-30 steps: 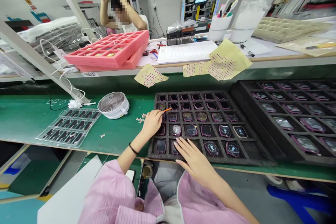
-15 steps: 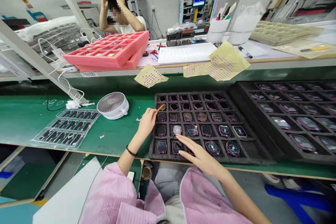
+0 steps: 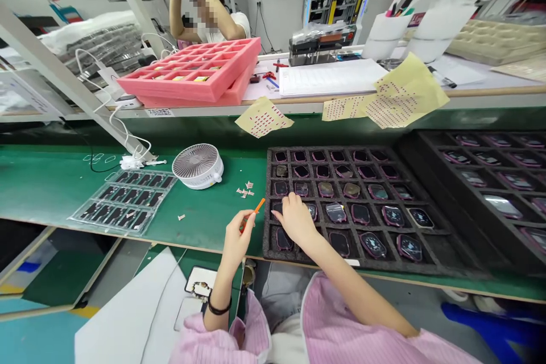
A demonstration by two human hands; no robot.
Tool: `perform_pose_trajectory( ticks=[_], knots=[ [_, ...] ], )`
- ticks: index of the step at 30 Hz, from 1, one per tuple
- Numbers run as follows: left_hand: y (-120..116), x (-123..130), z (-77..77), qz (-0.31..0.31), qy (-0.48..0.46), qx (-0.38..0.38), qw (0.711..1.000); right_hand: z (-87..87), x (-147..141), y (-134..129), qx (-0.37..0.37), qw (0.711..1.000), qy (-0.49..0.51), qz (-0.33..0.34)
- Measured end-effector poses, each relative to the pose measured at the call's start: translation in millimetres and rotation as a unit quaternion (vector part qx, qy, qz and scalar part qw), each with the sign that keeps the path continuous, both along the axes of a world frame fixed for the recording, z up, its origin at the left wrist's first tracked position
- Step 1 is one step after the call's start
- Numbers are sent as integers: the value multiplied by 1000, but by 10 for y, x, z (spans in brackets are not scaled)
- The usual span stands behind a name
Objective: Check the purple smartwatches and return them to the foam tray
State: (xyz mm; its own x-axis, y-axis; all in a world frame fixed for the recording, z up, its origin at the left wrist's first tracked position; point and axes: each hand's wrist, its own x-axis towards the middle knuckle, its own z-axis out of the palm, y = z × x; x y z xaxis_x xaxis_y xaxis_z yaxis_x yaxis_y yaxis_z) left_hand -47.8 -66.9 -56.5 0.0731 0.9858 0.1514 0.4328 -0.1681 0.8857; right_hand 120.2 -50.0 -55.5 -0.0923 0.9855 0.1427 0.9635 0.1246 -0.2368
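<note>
My left hand (image 3: 237,236) is closed round a thin orange stick-like tool (image 3: 259,205), just off the left edge of the black foam tray (image 3: 441,244). The tool's tip points up toward that edge. Over the tray's left columns, my right hand (image 3: 296,219) has its fingers bent down into a cell, thumb toward the left. Whatever lies between those fingertips is mostly covered by the hand. Watches with dark screens and purplish cases fill many cells, such as a smartwatch (image 3: 373,244) in the front row. One watch (image 3: 421,217) has a pale rim.
A second tray of watches (image 3: 497,207) stands at the right. On the green bench are a white fan (image 3: 197,166), a clear tray of black parts (image 3: 123,202) and small scraps (image 3: 245,190). Pink foam trays (image 3: 191,71) sit on the shelf. A person (image 3: 209,3) is behind it.
The view has shifted, so the bench appears further right. My left hand has drawn back from the tray with the orange tool. My right hand has moved left and its fingers have curled down.
</note>
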Motion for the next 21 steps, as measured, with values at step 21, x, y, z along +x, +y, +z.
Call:
perform_pose_trajectory(
  ticks=[21],
  knots=[
    [37,450,147,-133,-147,-119,973,332,116,-58,-98,529,842,-33]
  ],
)
